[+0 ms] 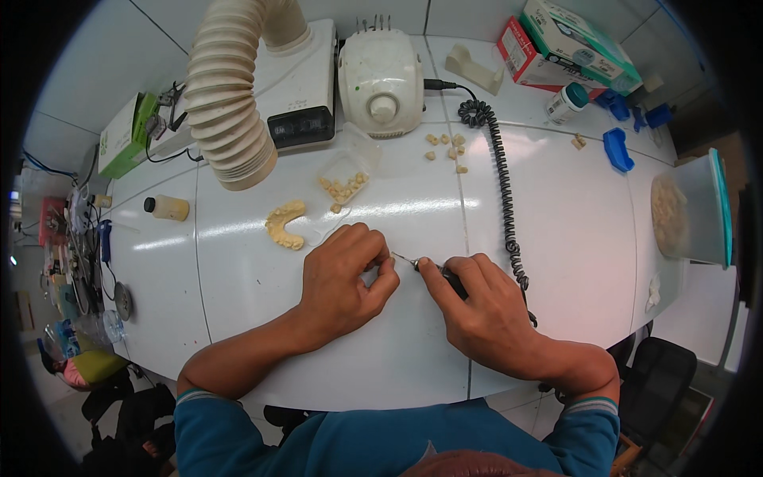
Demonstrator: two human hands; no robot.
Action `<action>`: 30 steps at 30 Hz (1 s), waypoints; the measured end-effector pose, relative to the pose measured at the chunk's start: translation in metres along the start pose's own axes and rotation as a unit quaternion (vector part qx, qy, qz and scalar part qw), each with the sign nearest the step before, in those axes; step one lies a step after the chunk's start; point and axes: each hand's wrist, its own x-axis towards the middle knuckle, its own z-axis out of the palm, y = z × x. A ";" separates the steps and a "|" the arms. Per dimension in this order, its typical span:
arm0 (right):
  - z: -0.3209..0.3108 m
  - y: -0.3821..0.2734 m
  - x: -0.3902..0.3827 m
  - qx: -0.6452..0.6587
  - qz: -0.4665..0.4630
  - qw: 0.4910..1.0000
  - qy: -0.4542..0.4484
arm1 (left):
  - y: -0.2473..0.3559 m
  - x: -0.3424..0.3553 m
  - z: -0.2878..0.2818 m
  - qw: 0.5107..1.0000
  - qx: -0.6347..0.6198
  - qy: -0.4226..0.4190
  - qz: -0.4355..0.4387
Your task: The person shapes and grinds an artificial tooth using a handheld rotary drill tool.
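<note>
My right hand (pixel 489 318) is wrapped round a dark rotary handpiece (pixel 454 282), its thin metal bit pointing left. Close to the bit's tip, the thumb and fingers of my left hand (pixel 342 270) are pinched together; whatever they hold is too small and hidden to make out. Just beyond my left hand lies a yellowish dental arch model (pixel 284 225). Past it, an open clear plastic box (pixel 324 168) contains several small cream tooth-like pieces (pixel 344 189). A coiled black cord (pixel 504 175) runs from a white control unit (pixel 383 83) toward my right hand.
A ribbed suction hose (pixel 230 103) hangs at the back left, near a small bottle (pixel 168 208). More cream pieces (pixel 445 149) lie behind my hands. At right stand glove-type boxes (pixel 568 48), a green-capped jar (pixel 566 103), a blue tray (pixel 617 150) and a lidded tub (pixel 695 211).
</note>
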 end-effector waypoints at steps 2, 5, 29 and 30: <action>0.001 0.000 0.000 -0.006 -0.005 1.000 0.002 | 0.000 0.001 0.000 1.000 0.000 0.003 0.006; -0.002 0.000 0.001 -0.002 -0.002 1.000 -0.006 | -0.001 0.000 0.001 1.000 -0.003 0.003 0.003; -0.001 -0.001 0.003 -0.017 -0.015 1.000 -0.017 | -0.001 0.002 0.001 1.000 0.017 0.001 0.021; -0.001 -0.001 0.003 -0.017 -0.016 1.000 -0.017 | -0.002 0.002 0.001 1.000 0.017 0.001 0.020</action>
